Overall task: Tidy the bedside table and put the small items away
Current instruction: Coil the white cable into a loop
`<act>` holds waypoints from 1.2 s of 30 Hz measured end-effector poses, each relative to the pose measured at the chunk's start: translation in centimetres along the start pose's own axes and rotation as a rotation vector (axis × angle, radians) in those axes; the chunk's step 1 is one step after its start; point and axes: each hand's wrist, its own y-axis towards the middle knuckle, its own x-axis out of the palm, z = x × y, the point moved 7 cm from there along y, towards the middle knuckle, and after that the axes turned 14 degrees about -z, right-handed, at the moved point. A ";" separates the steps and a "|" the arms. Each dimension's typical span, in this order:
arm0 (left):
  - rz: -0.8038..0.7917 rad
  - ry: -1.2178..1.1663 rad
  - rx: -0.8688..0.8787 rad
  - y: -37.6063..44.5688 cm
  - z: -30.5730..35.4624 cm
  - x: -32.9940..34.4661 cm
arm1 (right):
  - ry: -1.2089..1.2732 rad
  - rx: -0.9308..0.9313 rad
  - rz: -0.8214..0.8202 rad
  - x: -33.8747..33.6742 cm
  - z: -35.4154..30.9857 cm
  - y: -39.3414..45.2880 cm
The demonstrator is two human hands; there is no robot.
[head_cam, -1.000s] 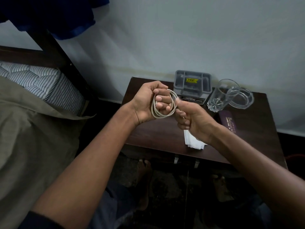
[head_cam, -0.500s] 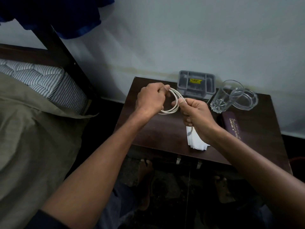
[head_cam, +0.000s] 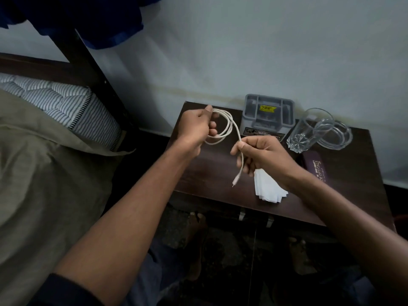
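The hands have drawn apart; left hand [head_cam: 194, 127] fingers curl round the cable [head_cam: 229, 127] coil; right hand [head_cam: 262, 157] pinches its tail above the desk [head_cam: 212, 168].

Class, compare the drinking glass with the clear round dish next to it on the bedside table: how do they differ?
The drinking glass is tall and narrow; the clear round dish is low and wide. The glass has a cut, patterned base; the dish looks plain. The glass stands nearer the grey organiser, the dish farther right. Both are transparent and appear empty.

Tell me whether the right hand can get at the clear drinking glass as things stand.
Probably not yet: the right hand pinches the white charging cable. The clear drinking glass stands just beyond it, nothing between.
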 end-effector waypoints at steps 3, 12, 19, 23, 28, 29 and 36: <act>-0.065 -0.241 -0.084 -0.5 -0.9 1.5 | 0.150 0.056 0.019 0.8 0.9 0.1; -0.128 -0.214 -0.020 -1.1 -0.5 3.1 | 0.469 -0.221 0.282 -1.8 -0.8 -0.6; -0.063 0.062 0.099 -1.3 0.5 3.5 | 0.259 -0.291 0.497 -2.9 -0.9 -1.6; -0.083 0.209 0.155 -1.7 1.1 4.2 | -0.101 -0.292 0.592 -3.4 -1.7 -2.4; -0.200 0.086 0.106 -1.8 0.5 5.3 | -0.276 -0.223 0.590 -3.4 -1.4 -1.9; -0.221 0.007 0.081 -1.9 0.3 5.4 | -0.098 -0.217 0.497 -3.0 -0.9 -1.4; -0.169 -0.009 0.084 -1.3 0.1 4.4 | 0.261 -0.281 0.270 -1.0 -0.8 -0.5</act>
